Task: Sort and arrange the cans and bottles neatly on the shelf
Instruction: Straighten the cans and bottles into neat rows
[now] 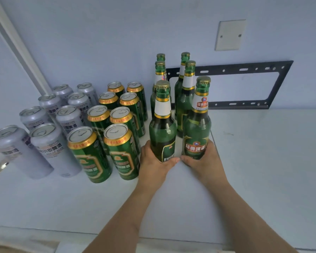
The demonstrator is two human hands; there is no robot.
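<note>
Two rows of green beer bottles stand upright on the white shelf [263, 161], running back toward the wall. My left hand [153, 163] grips the base of the front left bottle [162, 125]. My right hand [202, 161] grips the base of the front right bottle [196, 125], whose red label faces me. Both bottles stand side by side, a little apart. Behind them are several more green bottles [185, 99]. To the left stand two rows of green cans [120, 150] and two rows of silver cans [49, 148], all upright.
A black metal wall bracket [244, 70] is fixed to the wall behind the bottles, with a white cover plate [230, 34] above it. The shelf's front edge [171, 240] runs below my forearms. A white rail [16, 44] slants down the left wall.
</note>
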